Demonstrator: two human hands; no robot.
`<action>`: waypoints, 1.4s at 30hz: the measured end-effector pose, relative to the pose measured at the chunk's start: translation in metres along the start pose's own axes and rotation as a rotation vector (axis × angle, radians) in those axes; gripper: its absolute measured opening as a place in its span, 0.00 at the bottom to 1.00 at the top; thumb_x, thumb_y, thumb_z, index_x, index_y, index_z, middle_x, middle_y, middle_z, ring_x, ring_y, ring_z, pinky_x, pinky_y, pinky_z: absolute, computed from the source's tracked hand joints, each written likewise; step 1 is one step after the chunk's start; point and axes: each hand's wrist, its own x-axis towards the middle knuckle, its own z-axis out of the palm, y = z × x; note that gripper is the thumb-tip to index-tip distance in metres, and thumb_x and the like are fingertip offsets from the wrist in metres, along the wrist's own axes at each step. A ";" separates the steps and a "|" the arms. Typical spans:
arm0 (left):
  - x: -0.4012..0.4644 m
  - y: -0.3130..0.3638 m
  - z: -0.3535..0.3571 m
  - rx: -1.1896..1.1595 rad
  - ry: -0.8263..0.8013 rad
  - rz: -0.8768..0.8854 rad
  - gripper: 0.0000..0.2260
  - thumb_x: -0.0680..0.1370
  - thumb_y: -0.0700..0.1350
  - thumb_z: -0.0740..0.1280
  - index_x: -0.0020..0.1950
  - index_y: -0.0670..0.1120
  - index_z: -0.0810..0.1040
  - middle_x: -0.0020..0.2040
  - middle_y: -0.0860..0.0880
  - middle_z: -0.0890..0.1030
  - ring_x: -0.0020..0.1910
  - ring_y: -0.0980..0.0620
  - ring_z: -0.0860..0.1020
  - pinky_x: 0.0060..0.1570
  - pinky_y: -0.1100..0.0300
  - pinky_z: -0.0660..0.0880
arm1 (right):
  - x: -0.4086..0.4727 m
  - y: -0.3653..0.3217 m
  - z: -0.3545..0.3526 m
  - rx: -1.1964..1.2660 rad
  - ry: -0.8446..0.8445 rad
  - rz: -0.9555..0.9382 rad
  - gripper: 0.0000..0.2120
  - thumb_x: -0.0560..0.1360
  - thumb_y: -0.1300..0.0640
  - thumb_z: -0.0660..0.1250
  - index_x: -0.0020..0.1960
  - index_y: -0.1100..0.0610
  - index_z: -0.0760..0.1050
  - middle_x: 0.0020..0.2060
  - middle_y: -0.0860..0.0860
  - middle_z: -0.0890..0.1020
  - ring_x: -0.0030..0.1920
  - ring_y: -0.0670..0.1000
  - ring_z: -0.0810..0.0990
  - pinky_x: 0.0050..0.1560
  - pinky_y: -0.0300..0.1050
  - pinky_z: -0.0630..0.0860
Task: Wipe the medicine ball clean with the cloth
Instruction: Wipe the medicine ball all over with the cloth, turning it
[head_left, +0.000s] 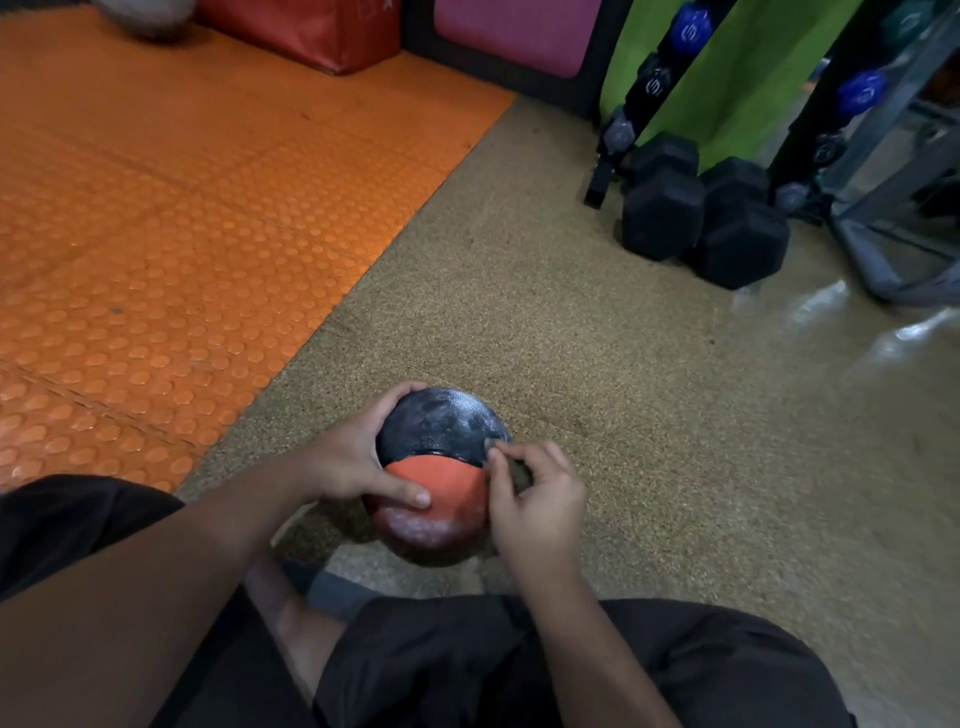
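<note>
- A seated person steadies a black-and-red medicine ball (436, 467) on the speckled floor (597, 389), lower centre of the frame.
- The left hand (358, 457) wraps the ball's left side, thumb across the red panel.
- The right hand (535, 499) has its fingers bunched against the ball's right edge, seemingly pinching something small and grey; whether that is the cloth cannot be told.
- Whitish dust shows on the black top and the red underside.
- Good wiping likely means firm strokes, turning the ball to reach the underside.
- Black dumbbells (701, 218) sit upper right.
</note>
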 end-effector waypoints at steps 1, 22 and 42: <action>0.001 0.001 -0.001 -0.025 -0.016 -0.004 0.55 0.57 0.56 0.89 0.74 0.75 0.60 0.74 0.62 0.71 0.70 0.62 0.75 0.69 0.54 0.76 | 0.005 0.008 -0.002 0.013 0.010 0.122 0.03 0.77 0.57 0.73 0.46 0.53 0.86 0.43 0.44 0.83 0.44 0.43 0.82 0.49 0.48 0.81; -0.011 -0.012 -0.022 -0.044 -0.163 -0.018 0.59 0.57 0.58 0.89 0.77 0.73 0.53 0.77 0.57 0.68 0.72 0.64 0.74 0.68 0.61 0.75 | -0.014 -0.013 0.013 0.025 0.042 0.076 0.05 0.77 0.56 0.71 0.49 0.54 0.85 0.44 0.46 0.82 0.45 0.46 0.81 0.49 0.46 0.80; -0.010 -0.012 -0.036 -0.088 -0.214 -0.078 0.58 0.59 0.53 0.89 0.77 0.74 0.55 0.77 0.57 0.71 0.74 0.56 0.74 0.74 0.47 0.73 | 0.007 -0.003 0.018 0.068 0.029 0.206 0.04 0.77 0.58 0.72 0.49 0.55 0.85 0.45 0.45 0.83 0.46 0.44 0.83 0.52 0.49 0.82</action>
